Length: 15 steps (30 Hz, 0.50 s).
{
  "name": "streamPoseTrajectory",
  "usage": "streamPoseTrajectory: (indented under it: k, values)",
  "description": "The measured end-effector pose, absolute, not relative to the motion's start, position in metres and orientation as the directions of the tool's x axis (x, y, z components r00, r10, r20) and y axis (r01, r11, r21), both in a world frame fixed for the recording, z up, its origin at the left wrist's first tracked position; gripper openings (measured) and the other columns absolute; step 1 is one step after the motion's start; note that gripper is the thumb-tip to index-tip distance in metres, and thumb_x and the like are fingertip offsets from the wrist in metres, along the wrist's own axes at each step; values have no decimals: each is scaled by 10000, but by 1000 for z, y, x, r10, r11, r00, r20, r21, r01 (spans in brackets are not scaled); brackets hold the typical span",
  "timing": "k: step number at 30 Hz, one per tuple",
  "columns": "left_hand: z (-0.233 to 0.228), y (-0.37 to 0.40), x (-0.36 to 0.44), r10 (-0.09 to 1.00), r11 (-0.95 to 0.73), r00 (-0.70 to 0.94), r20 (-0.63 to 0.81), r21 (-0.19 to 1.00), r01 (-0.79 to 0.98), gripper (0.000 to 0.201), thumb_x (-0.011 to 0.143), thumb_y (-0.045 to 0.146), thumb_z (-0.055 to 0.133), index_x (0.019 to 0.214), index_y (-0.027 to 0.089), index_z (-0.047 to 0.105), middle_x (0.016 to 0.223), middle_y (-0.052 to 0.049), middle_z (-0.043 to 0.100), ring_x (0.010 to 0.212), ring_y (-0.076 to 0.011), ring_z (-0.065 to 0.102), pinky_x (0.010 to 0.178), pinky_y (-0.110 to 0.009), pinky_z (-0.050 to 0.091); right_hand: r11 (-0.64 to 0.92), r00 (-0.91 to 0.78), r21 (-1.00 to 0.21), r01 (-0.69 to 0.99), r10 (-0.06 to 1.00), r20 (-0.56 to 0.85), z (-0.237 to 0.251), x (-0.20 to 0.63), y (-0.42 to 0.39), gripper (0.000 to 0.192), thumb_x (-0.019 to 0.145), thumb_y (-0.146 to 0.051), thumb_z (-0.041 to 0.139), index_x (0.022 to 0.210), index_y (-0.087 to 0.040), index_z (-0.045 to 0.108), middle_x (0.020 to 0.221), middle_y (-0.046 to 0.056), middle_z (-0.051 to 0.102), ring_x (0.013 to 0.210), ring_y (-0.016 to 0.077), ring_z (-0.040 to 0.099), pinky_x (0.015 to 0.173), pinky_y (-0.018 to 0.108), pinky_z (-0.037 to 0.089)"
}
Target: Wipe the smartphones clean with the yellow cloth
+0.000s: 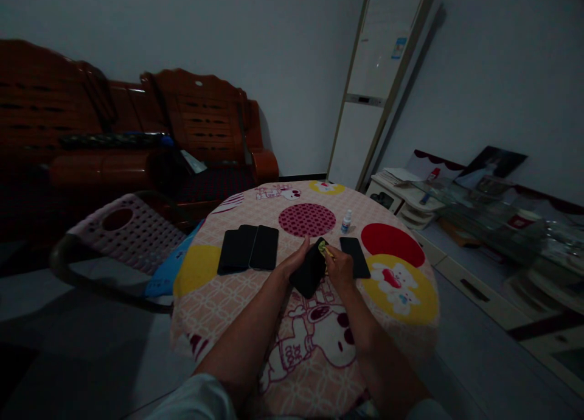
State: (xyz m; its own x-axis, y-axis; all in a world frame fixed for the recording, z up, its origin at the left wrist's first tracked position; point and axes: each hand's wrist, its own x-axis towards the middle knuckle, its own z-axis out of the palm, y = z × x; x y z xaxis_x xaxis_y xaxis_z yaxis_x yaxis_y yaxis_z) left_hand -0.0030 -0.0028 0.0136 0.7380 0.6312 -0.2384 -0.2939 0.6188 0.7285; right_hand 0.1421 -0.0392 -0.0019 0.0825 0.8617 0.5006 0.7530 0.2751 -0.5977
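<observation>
My left hand (295, 263) holds a black phone (310, 271) tilted above the round table (228, 310). My right hand (340, 266) pinches a small yellow-green cloth (323, 247) against the top end of that phone. Another black phone (354, 257) lies flat just right of my right hand. A row of black phones (249, 248) lies side by side to the left. A small white bottle (346, 222) with a blue label stands beyond my right hand.
The table wears a pink cartoon-print cloth. A pink plastic chair (123, 231) stands at the left, a wooden sofa (137, 134) behind it. A tall white air conditioner (378, 85) stands in the corner, a low white cabinet (410, 201) with clutter along the right wall.
</observation>
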Motion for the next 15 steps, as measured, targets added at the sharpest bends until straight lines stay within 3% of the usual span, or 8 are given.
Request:
streamPoseTrajectory:
  k: [5,12,15]
  values:
    - [15,1,-3,695,620,674,-252,685,-383,569,900,596,314,1123,158,600,795,-88,683,603,-172,643,591,-276,518,378,-64,-577,724,869,490,-4,134,-40,258,866,-245,490,1002,-225,708,888,52,739,821,197,681,715,244,485]
    - [11,-1,0,661,630,707,-251,698,-340,627,849,668,343,1211,205,561,865,-85,685,667,-192,658,609,-302,522,264,92,-604,752,865,493,-2,137,-38,288,864,-222,472,1038,-176,696,929,91,736,827,207,687,740,260,492]
    - [11,0,3,698,621,676,-235,669,-409,638,871,656,294,1185,180,579,870,-92,686,704,-184,663,641,-278,518,306,60,-604,736,859,509,-1,135,-41,290,864,-213,469,1047,-168,690,954,99,733,852,214,685,756,269,494]
